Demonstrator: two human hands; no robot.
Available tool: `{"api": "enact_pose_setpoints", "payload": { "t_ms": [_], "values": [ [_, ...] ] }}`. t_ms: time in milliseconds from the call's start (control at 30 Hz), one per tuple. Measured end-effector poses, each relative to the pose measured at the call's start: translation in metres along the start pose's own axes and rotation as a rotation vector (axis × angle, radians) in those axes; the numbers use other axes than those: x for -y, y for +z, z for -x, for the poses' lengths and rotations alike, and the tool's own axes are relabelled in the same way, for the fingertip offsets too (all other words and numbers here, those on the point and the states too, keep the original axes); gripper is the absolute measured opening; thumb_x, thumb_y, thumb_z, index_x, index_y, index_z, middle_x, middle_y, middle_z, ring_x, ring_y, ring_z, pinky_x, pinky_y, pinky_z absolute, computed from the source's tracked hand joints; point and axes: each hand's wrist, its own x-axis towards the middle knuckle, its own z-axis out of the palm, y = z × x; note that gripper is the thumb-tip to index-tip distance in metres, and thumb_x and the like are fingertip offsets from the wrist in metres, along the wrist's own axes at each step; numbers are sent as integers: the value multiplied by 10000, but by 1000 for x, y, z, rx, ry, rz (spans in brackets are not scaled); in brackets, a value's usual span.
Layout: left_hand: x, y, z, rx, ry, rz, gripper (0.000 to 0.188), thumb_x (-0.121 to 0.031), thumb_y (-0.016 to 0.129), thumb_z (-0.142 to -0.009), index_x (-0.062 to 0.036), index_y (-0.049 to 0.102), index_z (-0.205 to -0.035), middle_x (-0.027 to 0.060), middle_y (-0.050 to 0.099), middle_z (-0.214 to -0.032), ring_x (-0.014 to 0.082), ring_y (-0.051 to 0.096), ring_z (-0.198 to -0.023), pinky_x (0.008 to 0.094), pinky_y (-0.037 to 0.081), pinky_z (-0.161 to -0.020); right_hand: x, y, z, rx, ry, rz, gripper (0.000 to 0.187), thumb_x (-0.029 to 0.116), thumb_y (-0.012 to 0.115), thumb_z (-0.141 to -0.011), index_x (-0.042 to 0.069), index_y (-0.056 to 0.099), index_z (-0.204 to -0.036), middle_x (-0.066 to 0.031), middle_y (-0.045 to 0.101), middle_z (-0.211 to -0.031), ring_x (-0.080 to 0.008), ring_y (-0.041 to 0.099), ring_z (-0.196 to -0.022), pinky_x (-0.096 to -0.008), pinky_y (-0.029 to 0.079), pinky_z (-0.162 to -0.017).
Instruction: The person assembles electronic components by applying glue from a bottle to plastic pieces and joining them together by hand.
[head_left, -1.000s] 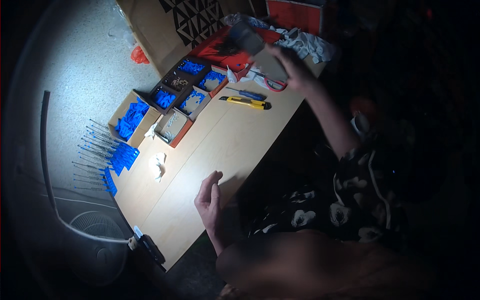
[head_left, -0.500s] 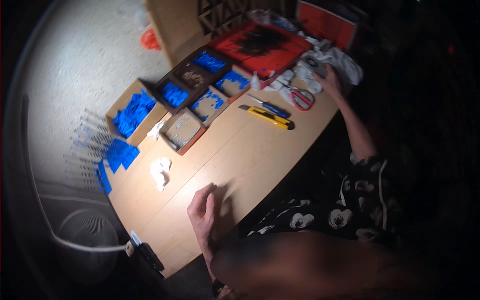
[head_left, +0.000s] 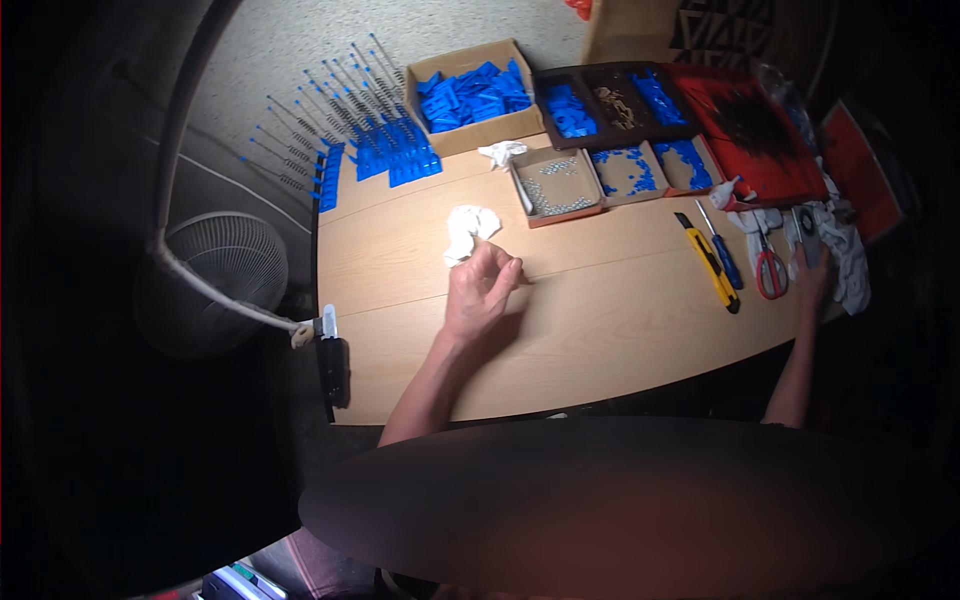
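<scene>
ok so the big change: a second ago your right hand (head_left: 813, 280) had the grey slab (head_left: 806, 228) up in the air near the scissors; now it's down at the far right of the table (head_left: 620, 300), by the white cloth (head_left: 850, 260); I'd read that as put down, well apart from the trays; your fingers are at its near end, but I can't tell if you're gripping it or just touching; your left hand (head_left: 478, 295) now sits closer to the middle tissue (head_left: 472, 228), fingers loosely curled; can't tell if it's touching that tissue or pinching something tiny.

Counts, left to right: spring rods (head_left: 297, 145), too many and too overlapped to count, standing out of blue pieces; one cardboard box (head_left: 490, 132) of blue parts at the far side; two crumpled tissues, the middle one plus a far tissue (head_left: 502, 152) just beside the trays; three small trays in a row, one bead tray (head_left: 565, 216) with silvery bits and two with blue bits; one dark tray (head_left: 641, 137) behind those, three compartments, two blue and one brownish; one red tray (head_left: 775, 180) with a dark heap; then one yellow cutter (head_left: 708, 262), one blue-handled screwdriver (head_left: 726, 262) and one pair of red-handled scissors (head_left: 768, 252), left of your right hand
</scene>
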Motion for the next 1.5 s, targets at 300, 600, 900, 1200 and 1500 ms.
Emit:
{"api": "enact_pose_setpoints", "payload": {
  "t_ms": [300, 600, 900, 1200, 1500],
  "values": [
    [22, -11, 5, -16, -112, 268, 213, -156, 642, -948, -22, 539, -817, 4, 607, -686, 41, 556, -613, 204, 457, -548, 21, -24, 25, 10, 36, 0, 611, 435, 650, -881, 45, 517, -1333, -187, 575, -1297, -347, 546, -1200, -439, 439, -999],
    [14, -6, 27, -5, -128, 258, 216, -163, 649, -944, -27, 539, -818, 0, 619, -698, 41, 565, -624, 204, 467, -564, -4, -22, 23, 2, 46, -6, 632, 477, 628, -883, 57, 512, -1341, -197, 549, -1304, -353, 530, -1204, -458, 438, -1004],
    [-13, 28, 47, -6, -101, 142, 375, -256, 553, -999, -25, 564, -704, 40, 650, -684, 79, 595, -646, 243, 473, -587, -31, -56, 32, -6, 65, 10, 577, 470, 577, -923, 62, 514, -1327, -193, 557, -1279, -338, 531, -1199, -446, 441, -1001],
    [-54, 22, -103, -279, 235, -434, 204, -189, 688, -859, 10, 683, -904, 160, 699, -766, 203, 693, -678, 324, 535, -636, -102, -25, -1, -186, 40, -273, 442, 365, 502, -992, 16, 557, -1256, -198, 573, -1261, -351, 563, -1135, -415, 451, -947],
    [-33, 35, -256, -338, -96, -1052, 395, -334, 738, -791, -27, 671, -1031, 210, 661, -1072, 367, 653, -997, 447, 535, -867, -114, 24, -53, -241, 89, -414, 324, 338, 497, -997, 71, 632, -1119, -224, 663, -940, -401, 644, -872, -440, 483, -692]
  ]
}}
